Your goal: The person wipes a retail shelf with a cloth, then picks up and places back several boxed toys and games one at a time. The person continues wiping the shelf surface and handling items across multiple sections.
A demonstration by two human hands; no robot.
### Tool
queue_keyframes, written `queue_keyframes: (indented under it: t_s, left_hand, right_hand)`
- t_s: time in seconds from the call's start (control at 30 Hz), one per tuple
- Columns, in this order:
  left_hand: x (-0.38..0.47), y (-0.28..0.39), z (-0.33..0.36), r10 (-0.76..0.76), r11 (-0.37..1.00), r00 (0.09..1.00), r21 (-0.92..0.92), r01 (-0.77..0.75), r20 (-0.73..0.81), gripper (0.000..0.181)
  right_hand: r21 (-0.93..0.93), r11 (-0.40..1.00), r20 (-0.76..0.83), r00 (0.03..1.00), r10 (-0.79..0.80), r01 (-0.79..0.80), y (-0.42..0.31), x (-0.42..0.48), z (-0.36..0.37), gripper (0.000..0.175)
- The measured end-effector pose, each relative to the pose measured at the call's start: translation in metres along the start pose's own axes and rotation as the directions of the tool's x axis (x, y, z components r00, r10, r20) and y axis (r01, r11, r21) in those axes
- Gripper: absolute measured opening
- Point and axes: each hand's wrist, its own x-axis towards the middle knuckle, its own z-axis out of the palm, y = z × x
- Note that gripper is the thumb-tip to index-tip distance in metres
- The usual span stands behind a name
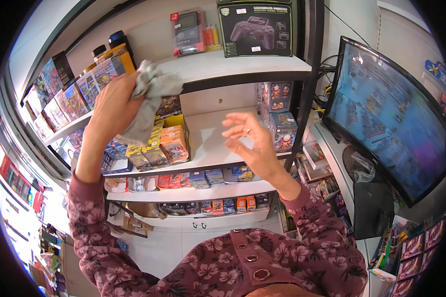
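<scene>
My left hand [115,102] grips a crumpled grey-white cloth [148,100] at the front of the upper shelf [223,67]. Part of the cloth hangs below that shelf's edge, in front of the middle shelf. My right hand [251,139] is held over the middle shelf [208,130] with its fingers apart and nothing in them; a ring is on one finger. Between the hands, an orange box [174,143] and yellow boxes [148,152] stand on the middle shelf. Right of my right hand are stacked figure boxes [283,130].
A game player box [258,31] and a handheld console pack [188,33] stand on the upper shelf. Toy boxes [72,98] line its left side. A large monitor [386,115] leans at right, with cables [321,89] beside the shelf post. Lower shelves hold small boxes [199,180].
</scene>
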Motion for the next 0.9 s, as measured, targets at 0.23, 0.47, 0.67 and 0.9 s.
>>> queue_keyframes:
  t_s: [0.23, 0.47, 0.67, 0.9]
  left_hand:
    - [-0.047, 0.036, -0.011, -0.031, 0.970, 0.998, -0.241, 0.016, -0.059, 0.037]
    - [-0.001, 0.105, 0.024, 0.364, 0.727, 0.929, -0.602, -0.331, -0.071, 0.057]
    - [0.125, 0.076, 0.052, -0.128, 0.316, 0.987, -0.947, -0.051, -0.096, 0.078]
    - [0.251, 0.046, 0.094, -0.386, 0.220, 0.917, -0.956, 0.195, 0.098, 0.105]
  right_hand:
    - [0.295, 0.953, 0.164, 0.986, 0.017, -0.066, 0.006, 0.006, 0.059, 0.086]
    - [0.659, 0.734, -0.320, 0.944, 0.080, 0.162, -0.017, 0.018, 0.038, 0.049]
    - [0.253, 0.880, -0.777, 0.626, -0.063, 0.402, -0.031, 0.031, -0.064, 0.066]
    - [0.091, 0.888, -0.836, 0.519, -0.178, 0.452, -0.003, 0.075, -0.138, 0.064]
